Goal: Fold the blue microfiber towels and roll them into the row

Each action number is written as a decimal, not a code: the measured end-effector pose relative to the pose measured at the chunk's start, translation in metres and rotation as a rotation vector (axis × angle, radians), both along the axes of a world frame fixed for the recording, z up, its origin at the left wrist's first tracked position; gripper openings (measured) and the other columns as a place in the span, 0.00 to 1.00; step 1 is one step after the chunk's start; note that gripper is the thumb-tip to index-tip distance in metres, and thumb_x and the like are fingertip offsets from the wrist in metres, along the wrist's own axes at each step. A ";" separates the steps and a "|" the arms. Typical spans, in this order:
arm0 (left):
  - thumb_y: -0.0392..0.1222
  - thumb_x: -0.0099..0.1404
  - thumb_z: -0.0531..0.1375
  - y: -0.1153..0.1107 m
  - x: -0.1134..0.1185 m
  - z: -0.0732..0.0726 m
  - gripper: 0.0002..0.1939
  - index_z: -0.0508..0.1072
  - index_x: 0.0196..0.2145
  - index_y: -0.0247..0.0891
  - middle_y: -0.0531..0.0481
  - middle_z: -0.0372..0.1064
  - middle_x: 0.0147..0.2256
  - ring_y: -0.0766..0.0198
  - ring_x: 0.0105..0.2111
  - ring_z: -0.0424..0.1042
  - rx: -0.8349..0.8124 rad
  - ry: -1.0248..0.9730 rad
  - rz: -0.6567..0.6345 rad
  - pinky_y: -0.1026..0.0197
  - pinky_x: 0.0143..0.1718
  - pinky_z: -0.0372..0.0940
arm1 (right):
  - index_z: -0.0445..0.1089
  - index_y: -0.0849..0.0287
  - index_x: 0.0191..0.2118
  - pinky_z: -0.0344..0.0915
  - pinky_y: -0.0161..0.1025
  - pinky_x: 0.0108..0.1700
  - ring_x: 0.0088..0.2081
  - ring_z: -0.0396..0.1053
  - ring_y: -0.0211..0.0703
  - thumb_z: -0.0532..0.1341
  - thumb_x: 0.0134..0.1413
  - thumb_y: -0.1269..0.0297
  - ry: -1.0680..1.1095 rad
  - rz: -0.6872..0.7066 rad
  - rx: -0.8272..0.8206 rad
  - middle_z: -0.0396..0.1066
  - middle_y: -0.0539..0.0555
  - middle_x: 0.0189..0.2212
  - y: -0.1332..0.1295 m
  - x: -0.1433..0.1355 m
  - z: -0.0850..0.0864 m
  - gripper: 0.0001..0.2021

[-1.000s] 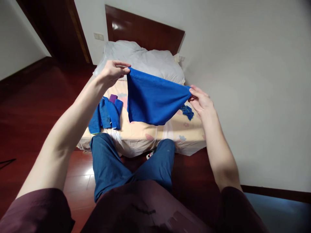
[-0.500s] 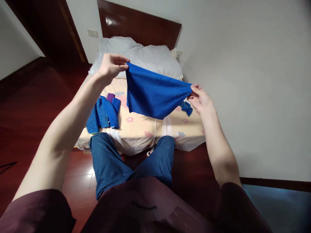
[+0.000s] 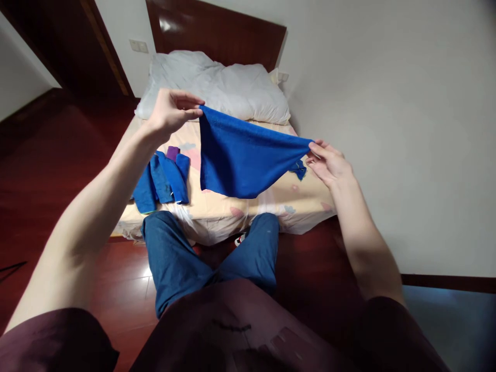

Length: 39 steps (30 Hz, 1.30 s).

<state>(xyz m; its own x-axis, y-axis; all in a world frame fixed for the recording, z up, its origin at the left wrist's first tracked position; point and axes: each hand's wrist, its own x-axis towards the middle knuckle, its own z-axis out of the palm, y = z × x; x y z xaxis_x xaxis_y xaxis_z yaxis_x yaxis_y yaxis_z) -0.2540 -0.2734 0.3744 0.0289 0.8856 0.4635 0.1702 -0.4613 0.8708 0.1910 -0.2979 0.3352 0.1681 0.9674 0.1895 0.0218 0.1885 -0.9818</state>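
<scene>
Blue trousers (image 3: pixel 174 261) were seen before the bed (image 3: pixel 209 205). The blue cloth (image 3: pixel 244 155) was held in the air, spread between two hands: one upper corner was pinched by the left hand (image 3: pixel 168 111), the other by the right hand (image 3: pixel 332 161). More cloths (image 3: pixel 163 180) were laid on the bed's left side; white pillows (image 3: pixel 220 88) were set beyond, before the headboard (image 3: pixel 217 31).

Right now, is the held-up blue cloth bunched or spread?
The blue cloth is spread: left hand and right hand stretch its top edge; below, it hangs.
</scene>
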 end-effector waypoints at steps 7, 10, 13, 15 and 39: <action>0.39 0.52 0.76 -0.044 -0.017 -0.026 0.17 0.83 0.40 0.32 0.41 0.80 0.35 0.54 0.38 0.78 -0.077 0.025 0.007 0.48 0.46 0.76 | 0.69 0.54 0.33 0.73 0.40 0.31 0.30 0.73 0.41 0.83 0.39 0.59 -0.003 -0.011 -0.066 0.72 0.47 0.27 -0.030 0.004 -0.020 0.23; 0.41 0.51 0.77 -0.062 -0.023 -0.036 0.18 0.84 0.40 0.33 0.43 0.79 0.33 0.54 0.35 0.78 -0.124 0.038 0.001 0.48 0.44 0.77 | 0.70 0.54 0.34 0.74 0.40 0.31 0.28 0.72 0.40 0.83 0.38 0.61 -0.020 0.004 -0.117 0.72 0.48 0.27 -0.043 0.004 -0.027 0.23; 0.45 0.50 0.77 -0.073 -0.028 -0.044 0.19 0.85 0.40 0.37 0.44 0.80 0.35 0.52 0.37 0.80 -0.226 0.064 0.011 0.46 0.48 0.77 | 0.71 0.53 0.35 0.75 0.42 0.33 0.29 0.72 0.41 0.82 0.41 0.62 -0.026 0.062 -0.185 0.71 0.48 0.28 -0.054 0.004 -0.028 0.21; 0.47 0.49 0.78 -0.073 -0.031 -0.050 0.20 0.86 0.40 0.40 0.43 0.81 0.37 0.49 0.40 0.81 -0.287 0.084 0.002 0.45 0.50 0.77 | 0.71 0.53 0.35 0.75 0.42 0.35 0.31 0.73 0.41 0.81 0.42 0.63 -0.027 0.101 -0.243 0.71 0.48 0.29 -0.058 0.003 -0.029 0.20; 0.58 0.56 0.72 0.048 -0.009 -0.115 0.26 0.75 0.48 0.45 0.48 0.79 0.38 0.54 0.49 0.74 -0.058 0.201 0.327 0.57 0.46 0.67 | 0.73 0.55 0.39 0.75 0.40 0.43 0.42 0.77 0.45 0.80 0.38 0.62 -0.107 -0.082 0.103 0.78 0.52 0.38 0.101 -0.034 -0.110 0.22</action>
